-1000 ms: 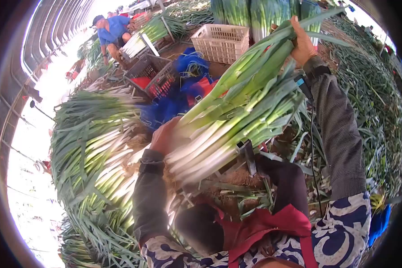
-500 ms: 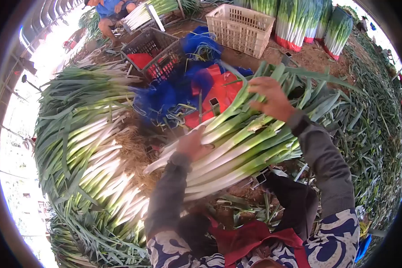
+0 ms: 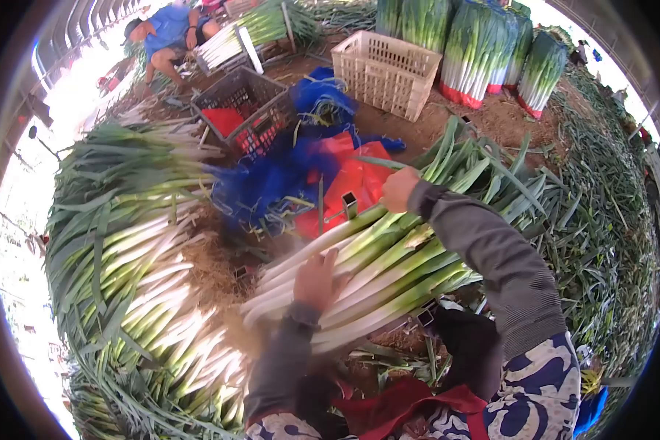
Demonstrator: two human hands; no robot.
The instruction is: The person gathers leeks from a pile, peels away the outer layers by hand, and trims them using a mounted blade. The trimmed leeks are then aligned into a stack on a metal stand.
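Note:
A loose bundle of leeks (image 3: pixel 389 271) lies in front of me, white ends to the left and green leaves to the upper right. My left hand (image 3: pixel 317 282) rests on the white stalks with its fingers spread. At the upper edge of the bundle, my right hand (image 3: pixel 400 191) is closed around a green leek leaf. Left of the bundle is a big pile of leeks (image 3: pixel 147 271), roots facing the middle. Blue netting (image 3: pixel 264 183) and red sheets (image 3: pixel 356 176) lie just beyond the bundle.
Behind the netting stand a dark crate (image 3: pixel 246 110) and a beige crate (image 3: pixel 389 73). Wrapped leek bundles (image 3: pixel 477 51) stand at the back right. Leaf waste (image 3: pixel 609 220) covers the right side. A person in blue (image 3: pixel 170 33) crouches at the back left beside more leeks.
My right hand has moved left and down along the bundle's upper edge, and its fingers have closed. My left hand has shifted slightly down, its fingers more visibly spread. The camera view has shifted slightly.

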